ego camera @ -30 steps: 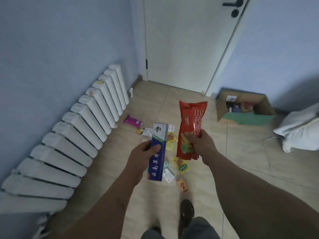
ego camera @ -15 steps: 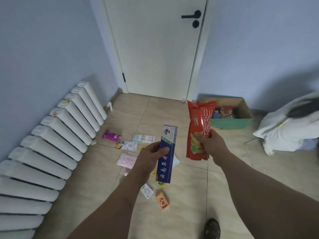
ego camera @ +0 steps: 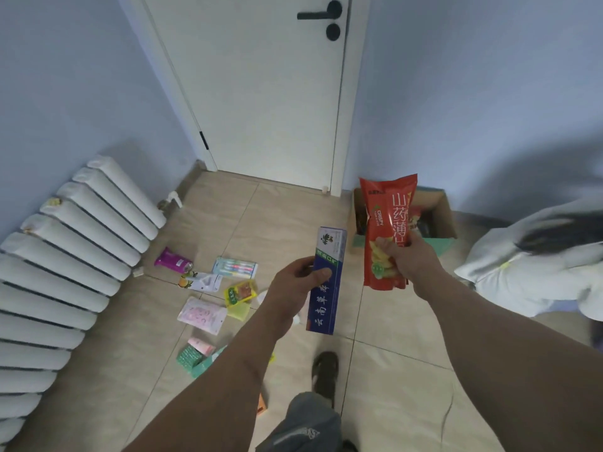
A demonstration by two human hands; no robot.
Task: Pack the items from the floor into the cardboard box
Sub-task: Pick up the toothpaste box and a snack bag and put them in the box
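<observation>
My left hand (ego camera: 295, 285) grips a long blue toothpaste box (ego camera: 326, 282), held upright at mid-frame. My right hand (ego camera: 404, 256) holds a red crisps bag (ego camera: 386, 220) upright, in front of the open cardboard box (ego camera: 443, 216) that stands by the wall to the right of the door. The bag hides most of the box's inside; some packets show in it. On the floor to the left lie several items: a purple packet (ego camera: 171, 261), a toothbrush pack (ego camera: 235, 267), a pink pouch (ego camera: 202, 314), a yellow snack packet (ego camera: 241, 293) and green packets (ego camera: 191, 357).
A white radiator (ego camera: 75, 256) runs along the left wall. A white door (ego camera: 261, 93) closes the far end. A heap of white bedding (ego camera: 535, 272) lies at the right. My foot in a dark sandal (ego camera: 324, 373) stands on the tiled floor.
I have stepped forward and turned right, so the cardboard box is nearer. Both hands kept their items, and the red bag now stands in front of the box.
</observation>
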